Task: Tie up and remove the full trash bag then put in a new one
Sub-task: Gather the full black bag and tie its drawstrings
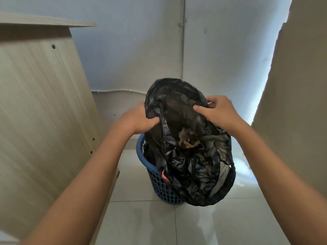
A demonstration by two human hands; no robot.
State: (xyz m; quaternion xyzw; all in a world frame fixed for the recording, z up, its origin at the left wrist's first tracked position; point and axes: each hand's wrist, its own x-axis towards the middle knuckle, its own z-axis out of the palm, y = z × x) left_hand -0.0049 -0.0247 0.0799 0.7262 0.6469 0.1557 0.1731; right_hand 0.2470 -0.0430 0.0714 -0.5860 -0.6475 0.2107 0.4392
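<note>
A black trash bag [187, 163] sits in a blue mesh bin [159, 183] on the tiled floor and drapes over the bin's right side. Its top is pulled up and gapes wide, with brownish scraps visible inside. My left hand [139, 119] pinches the bag's rim on the left. On the right, my right hand [217, 112] grips the rim. Both hands hold the mouth above the bin. A small orange piece shows at the bin's left rim.
A light wooden cabinet [40, 103] stands close on the left. A beige panel [297, 85] rises on the right. The grey-white wall [141, 50] is right behind the bin. Glossy floor tiles [159, 221] stretch toward me.
</note>
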